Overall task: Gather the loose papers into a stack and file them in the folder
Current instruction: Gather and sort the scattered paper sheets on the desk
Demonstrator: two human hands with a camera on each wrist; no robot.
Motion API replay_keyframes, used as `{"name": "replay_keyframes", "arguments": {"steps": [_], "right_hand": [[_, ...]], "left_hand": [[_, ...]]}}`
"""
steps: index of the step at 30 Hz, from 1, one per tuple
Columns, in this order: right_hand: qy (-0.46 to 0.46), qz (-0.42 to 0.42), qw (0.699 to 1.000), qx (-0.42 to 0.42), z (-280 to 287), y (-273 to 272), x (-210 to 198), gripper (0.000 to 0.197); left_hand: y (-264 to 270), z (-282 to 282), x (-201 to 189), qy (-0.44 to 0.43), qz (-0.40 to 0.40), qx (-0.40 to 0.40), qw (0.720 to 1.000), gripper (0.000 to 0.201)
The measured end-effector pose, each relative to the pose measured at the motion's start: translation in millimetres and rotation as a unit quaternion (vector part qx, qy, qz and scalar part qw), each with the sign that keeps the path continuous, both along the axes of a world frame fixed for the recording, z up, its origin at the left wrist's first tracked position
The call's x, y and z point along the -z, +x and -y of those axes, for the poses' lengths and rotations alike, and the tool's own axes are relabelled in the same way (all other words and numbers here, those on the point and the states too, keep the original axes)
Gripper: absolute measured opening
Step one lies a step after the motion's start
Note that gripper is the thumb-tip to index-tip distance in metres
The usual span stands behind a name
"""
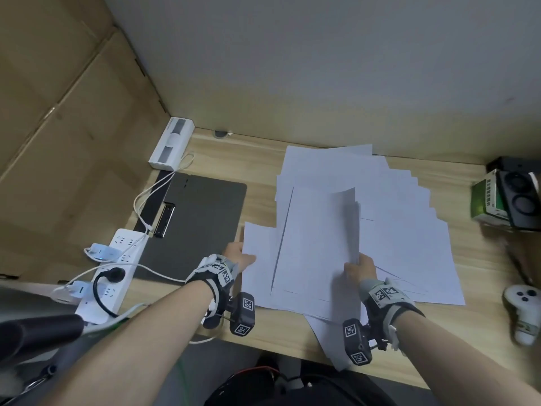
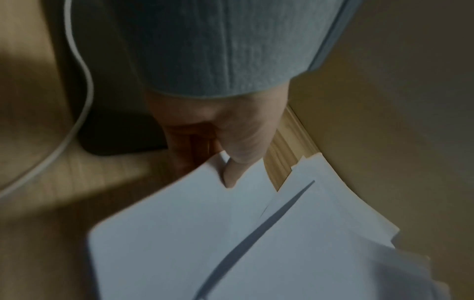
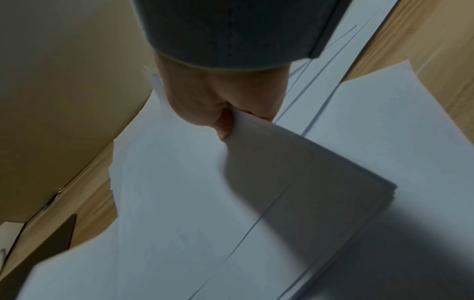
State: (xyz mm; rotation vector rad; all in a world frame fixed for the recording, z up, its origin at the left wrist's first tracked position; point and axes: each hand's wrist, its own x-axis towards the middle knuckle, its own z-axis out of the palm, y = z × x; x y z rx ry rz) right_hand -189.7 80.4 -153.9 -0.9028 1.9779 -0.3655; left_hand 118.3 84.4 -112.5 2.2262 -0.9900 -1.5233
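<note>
Several white loose papers (image 1: 389,218) lie fanned across the wooden desk (image 1: 263,159), right of centre. The dark grey folder (image 1: 196,227), lying flat with a metal clip (image 1: 164,220) near its left side, is to their left. My left hand (image 1: 240,257) pinches the left edge of a sheet (image 2: 179,223), thumb on top. My right hand (image 1: 358,269) grips a thin bundle of sheets (image 3: 295,162) by the near edge and lifts it upright above the pile.
A white power strip (image 1: 108,276) with plugs and cables lies left of the folder. A white box (image 1: 171,143) sits at the back. A speaker (image 1: 519,197), a green box (image 1: 486,200) and a white controller (image 1: 524,306) stand at the right. Cardboard walls the left side.
</note>
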Motion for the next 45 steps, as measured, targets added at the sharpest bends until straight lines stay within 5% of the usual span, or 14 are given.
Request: {"name": "replay_keyframes", "arguments": {"steps": [4, 8, 15, 19, 27, 33, 37, 42, 45], "right_hand": [[-0.004, -0.036, 0.999, -0.022, 2.8, 1.0, -2.2, 0.026], [-0.002, -0.063, 0.997, -0.046, 6.5, 5.8, -16.8, 0.026], [-0.011, -0.067, 0.996, -0.051, 15.3, 28.9, -33.3, 0.033], [-0.011, -0.07, 0.996, -0.047, 12.6, 35.2, -31.5, 0.033], [0.0, -0.077, 0.997, -0.024, -1.4, 23.2, -26.1, 0.027], [-0.003, -0.052, 0.999, 0.0, -3.4, 6.7, -19.5, 0.023], [-0.001, -0.023, 1.0, 0.012, -5.0, 4.7, -25.1, 0.023], [-0.002, 0.027, 0.998, 0.062, -12.6, 0.6, -31.9, 0.018], [-0.015, 0.08, 0.989, 0.122, -15.5, -4.8, -23.5, 0.037]], "left_hand": [[21.1, 5.5, -7.0, -0.046, 0.081, -0.022, 0.995, 0.024], [67.4, 19.3, -24.2, -0.098, 0.145, -0.151, 0.973, 0.017], [120.4, 27.0, -77.1, -0.084, 0.102, -0.269, 0.954, 0.031], [111.1, 21.6, -74.0, -0.084, 0.081, -0.292, 0.949, 0.033], [46.6, 8.4, -65.9, -0.139, 0.026, -0.425, 0.894, 0.023], [33.6, 23.4, -75.8, -0.144, -0.01, -0.488, 0.861, 0.041], [21.5, 25.6, -57.0, -0.161, -0.072, -0.422, 0.889, 0.013], [-2.1, 24.0, 13.5, -0.05, -0.107, -0.277, 0.954, 0.012], [-36.9, 2.5, -4.9, -0.017, -0.113, -0.217, 0.97, 0.015]]}}
